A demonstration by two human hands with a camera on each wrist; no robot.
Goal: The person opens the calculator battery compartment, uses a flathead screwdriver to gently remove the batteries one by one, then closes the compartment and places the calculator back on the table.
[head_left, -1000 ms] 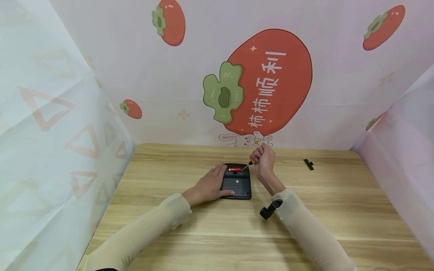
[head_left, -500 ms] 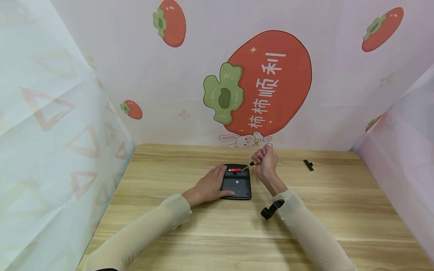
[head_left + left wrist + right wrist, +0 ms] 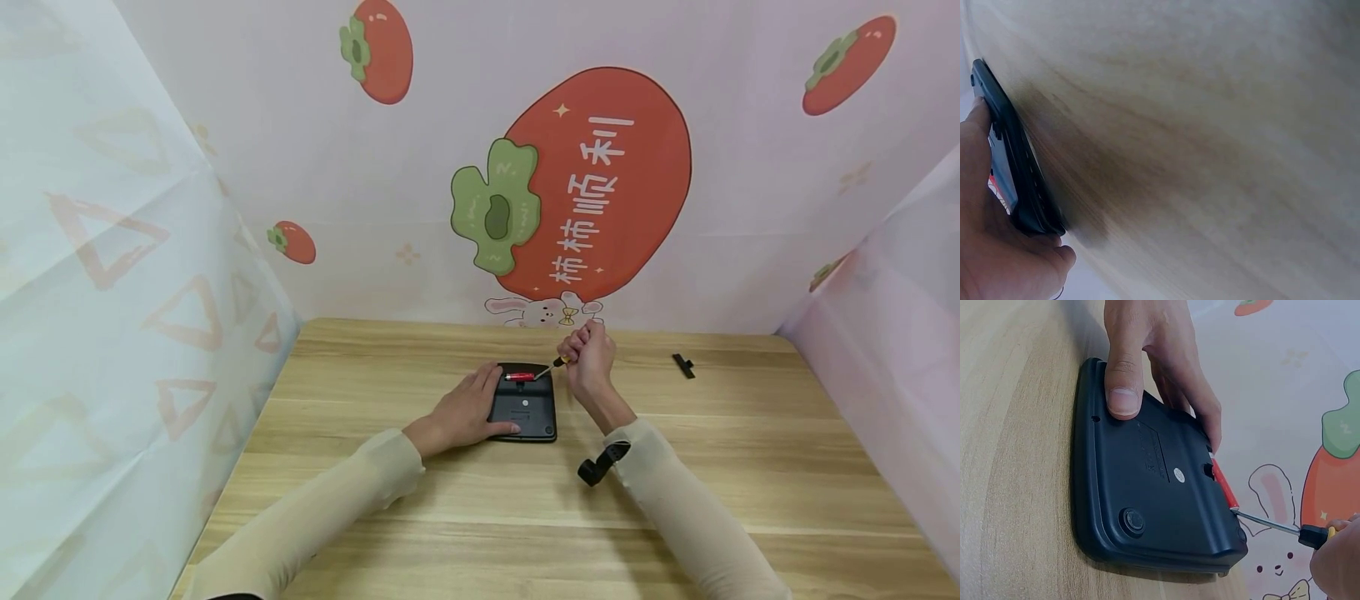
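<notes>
A black calculator (image 3: 534,423) lies face down on the wooden table, its battery slot uncovered along the far side. In that slot sits a red battery (image 3: 1225,484). My left hand (image 3: 463,410) holds the calculator from the left, thumb on its back and fingers at the far edge. My right hand (image 3: 591,363) grips a screwdriver (image 3: 1269,524) with a black and yellow handle. The metal tip of the screwdriver is right at the battery's right end. In the left wrist view, the calculator's side (image 3: 1016,162) shows beside the left hand.
A small black battery cover (image 3: 684,365) lies on the table (image 3: 720,467) at the back right. Behind the table stands a white wall (image 3: 420,150) printed with persimmons and a rabbit. Pale sheets close off both sides.
My right hand and the screwdriver have shifted very slightly to the right since a second ago. The left hand, calculator and battery look the same.
</notes>
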